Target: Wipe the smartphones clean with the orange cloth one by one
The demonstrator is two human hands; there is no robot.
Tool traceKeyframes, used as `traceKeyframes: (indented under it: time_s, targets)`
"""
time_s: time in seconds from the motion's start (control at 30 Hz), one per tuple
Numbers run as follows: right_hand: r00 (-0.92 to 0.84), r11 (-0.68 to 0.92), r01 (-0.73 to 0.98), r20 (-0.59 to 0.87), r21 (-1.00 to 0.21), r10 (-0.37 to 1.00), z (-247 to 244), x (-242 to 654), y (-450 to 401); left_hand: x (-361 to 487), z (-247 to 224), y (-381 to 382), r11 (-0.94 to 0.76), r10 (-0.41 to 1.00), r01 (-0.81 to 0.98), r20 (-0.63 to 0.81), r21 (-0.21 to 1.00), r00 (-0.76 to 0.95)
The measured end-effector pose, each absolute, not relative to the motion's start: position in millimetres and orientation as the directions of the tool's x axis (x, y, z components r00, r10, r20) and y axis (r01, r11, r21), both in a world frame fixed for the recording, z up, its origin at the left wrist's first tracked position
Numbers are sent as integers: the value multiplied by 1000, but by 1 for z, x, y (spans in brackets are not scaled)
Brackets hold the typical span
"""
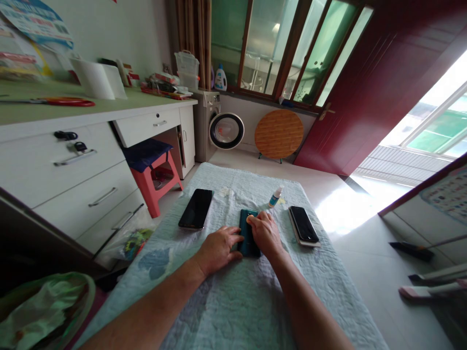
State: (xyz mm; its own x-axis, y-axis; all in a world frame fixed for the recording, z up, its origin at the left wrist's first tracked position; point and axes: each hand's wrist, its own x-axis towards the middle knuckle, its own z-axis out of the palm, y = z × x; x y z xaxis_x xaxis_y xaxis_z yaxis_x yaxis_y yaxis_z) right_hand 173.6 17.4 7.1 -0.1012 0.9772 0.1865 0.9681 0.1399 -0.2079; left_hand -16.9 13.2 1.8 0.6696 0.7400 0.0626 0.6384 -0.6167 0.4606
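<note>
A dark teal phone (pixel 249 245) lies back side up on the cloth-covered table (pixel 233 306). My left hand (pixel 218 248) rests at its left edge, fingers stretched and apart, with the tips touching the phone. Over the upper part of the phone, my right hand (pixel 265 231) has its fingers closed on a small round orange pad (pixel 250 219), pressed against the phone's back. A small spray bottle (pixel 276 197) with a white cap stands just beyond. To the left lies a black phone (pixel 197 209), screen up; another phone (pixel 304 224) with a light case or box beneath it lies to the right.
White drawers (pixel 83 165) and a pink stool (pixel 155 182) stand left of the table. A waste bin (pixel 89 291) is at the lower left. Behind are a washing machine (pixel 206 121) with its door open and a round folded tabletop (pixel 279 133). A red door (pixel 339 107) stands at right.
</note>
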Motion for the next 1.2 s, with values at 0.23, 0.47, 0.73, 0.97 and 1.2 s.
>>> traceKeyframes:
  time_s: [0.23,0.47,0.73,0.97,1.2]
  targets:
    - [-22,62,976,186,-209,982,5,175,13,-16,3,13,-606,743,628,65,488,666]
    - [-146,179,959,160,-218,976,11,166,7,-16,3,12,-592,755,617,89,519,649]
    - [-298,320,901,118,-293,947,16,160,0,-17,4,13,-602,738,593,90,534,668]
    - [-306,310,917,56,-252,950,22,166,-1,-17,6,13,-602,738,601,80,526,670]
    - [-163,178,964,90,-195,982,19,168,4,-16,3,14,-607,745,615,91,503,661]
